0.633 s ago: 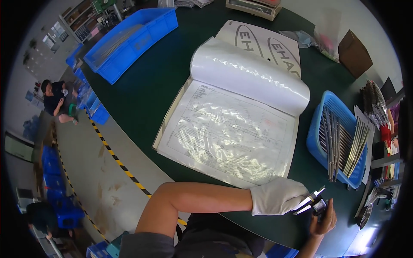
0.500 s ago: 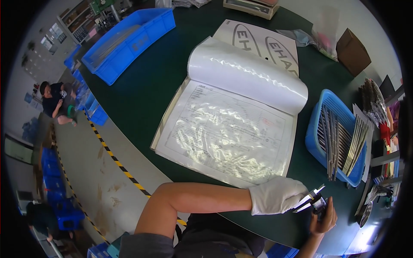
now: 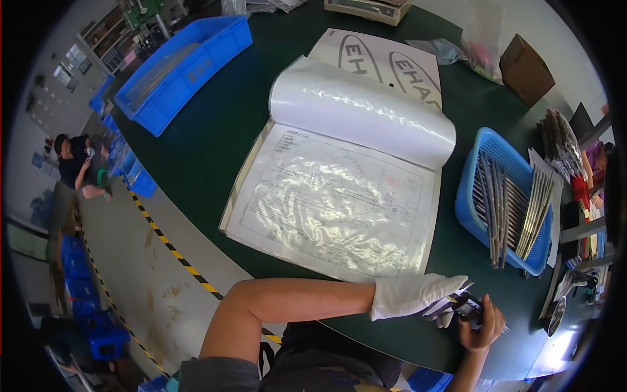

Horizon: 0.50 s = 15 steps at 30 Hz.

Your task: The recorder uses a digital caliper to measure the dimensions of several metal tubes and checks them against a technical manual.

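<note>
A caliper (image 3: 468,306) with a black display housing and bright metal jaws is above the table's near edge, at the lower right. My bare right hand (image 3: 482,326) grips its body, the thumb and fingers closed around the dark part. In a white glove, my left hand (image 3: 415,296) reaches across from the left. Its fingers lie above the caliper's jaws and its thumb below, closed about them. Whether a small piece also sits between the jaws is hidden. Just beyond the hands lies an open binder (image 3: 333,202) with a drawing in a glossy plastic sleeve.
A blue basket (image 3: 465,196) of thin metal rods (image 3: 494,215) stands right of the binder. At the far left is a long blue bin (image 3: 163,117). A brown box (image 3: 526,70) and a scale (image 3: 369,12) are at the back. One person (image 3: 80,163) sits off to the left.
The gloved left fingers have straightened over the caliper's jaws, with the thumb now showing underneath. The caliper has turned and shifted slightly left with my right hand. The whole view has shifted a little.
</note>
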Tool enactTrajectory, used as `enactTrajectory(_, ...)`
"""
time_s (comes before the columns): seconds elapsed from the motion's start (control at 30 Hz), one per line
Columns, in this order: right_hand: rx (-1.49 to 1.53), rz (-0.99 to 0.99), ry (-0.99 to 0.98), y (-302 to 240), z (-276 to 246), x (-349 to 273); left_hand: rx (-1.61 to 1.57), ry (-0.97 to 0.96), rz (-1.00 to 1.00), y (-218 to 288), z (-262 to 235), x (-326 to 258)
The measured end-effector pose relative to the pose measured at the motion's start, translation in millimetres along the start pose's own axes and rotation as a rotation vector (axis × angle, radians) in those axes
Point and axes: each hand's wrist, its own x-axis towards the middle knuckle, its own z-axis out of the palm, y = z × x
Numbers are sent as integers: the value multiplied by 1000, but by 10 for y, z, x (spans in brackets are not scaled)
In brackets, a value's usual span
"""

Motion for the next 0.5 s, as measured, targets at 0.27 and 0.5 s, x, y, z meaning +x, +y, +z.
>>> enactTrajectory(0.27,198,145,-85,-69,-3,113,-115,101,-28,-3,28,53)
enactTrajectory(0.5,222,135,-48,-46,42,174,-174,128,-76,2,31,117)
